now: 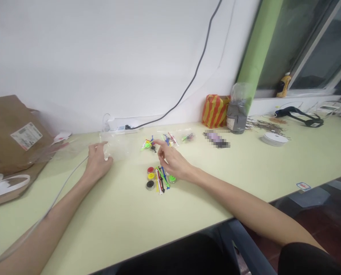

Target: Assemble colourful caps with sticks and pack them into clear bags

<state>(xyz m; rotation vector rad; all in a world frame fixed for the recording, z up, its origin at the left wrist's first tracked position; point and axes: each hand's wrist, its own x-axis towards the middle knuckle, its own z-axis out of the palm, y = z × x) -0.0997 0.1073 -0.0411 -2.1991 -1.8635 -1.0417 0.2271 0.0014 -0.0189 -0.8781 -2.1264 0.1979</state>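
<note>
My left hand (97, 162) lies on the pale green table (124, 217) with its fingers curled over the edge of a clear plastic bag (121, 147). My right hand (173, 160) reaches over a small pile of coloured plastic sticks and round discs (158, 178). Its forefinger points toward a cluster of small coloured pieces (149, 144), the other fingers loosely curled. Nothing shows between its fingers. More coloured pieces in clear packets (170, 138) lie just beyond.
A brown paper bag (10, 141) stands at the left. A white power strip (121, 124) with a dark cable sits by the wall. A striped orange bag (214, 110), a plastic jar (237, 110), a white roll (274, 138) and black straps (299, 115) lie to the right.
</note>
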